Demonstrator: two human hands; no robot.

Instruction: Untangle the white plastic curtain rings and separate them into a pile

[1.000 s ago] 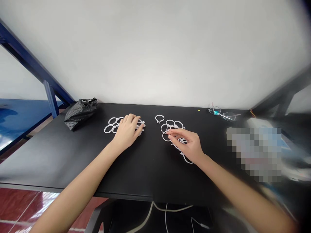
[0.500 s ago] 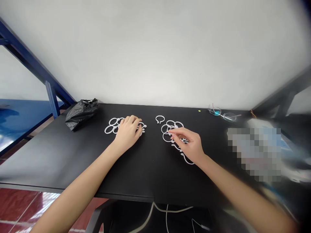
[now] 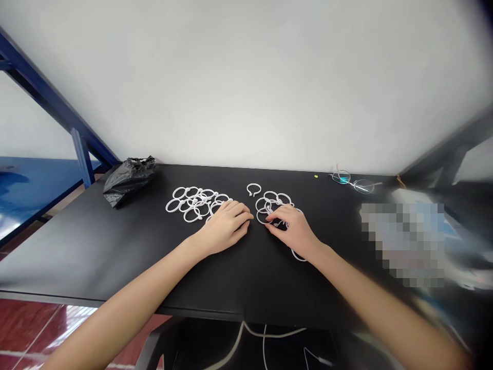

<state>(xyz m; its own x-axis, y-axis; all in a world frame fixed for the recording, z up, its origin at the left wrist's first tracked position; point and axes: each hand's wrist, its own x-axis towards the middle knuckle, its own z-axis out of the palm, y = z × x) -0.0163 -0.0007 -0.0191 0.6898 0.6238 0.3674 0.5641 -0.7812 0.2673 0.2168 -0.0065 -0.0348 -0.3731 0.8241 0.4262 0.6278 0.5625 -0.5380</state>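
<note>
Two clusters of white plastic rings lie on a black table (image 3: 115,246). The left cluster (image 3: 194,201) is spread out flat. My left hand (image 3: 225,226) rests palm down just right of it, fingers loosely curled, pointing toward the right cluster (image 3: 274,201). My right hand (image 3: 290,231) lies over the near part of that right cluster, its fingertips pinched on a white ring. A single ring (image 3: 253,189) sits apart, between the clusters and farther back.
A crumpled black plastic bag (image 3: 128,179) lies at the table's back left. Eyeglasses (image 3: 352,181) rest at the back right, near a small yellow dot (image 3: 316,176). A blurred object (image 3: 404,236) sits at the right. Cables (image 3: 262,339) hang below the front edge.
My left hand left the left cluster and slid right toward the middle, uncovering those rings. My right hand moved slightly left and lower onto the right cluster.
</note>
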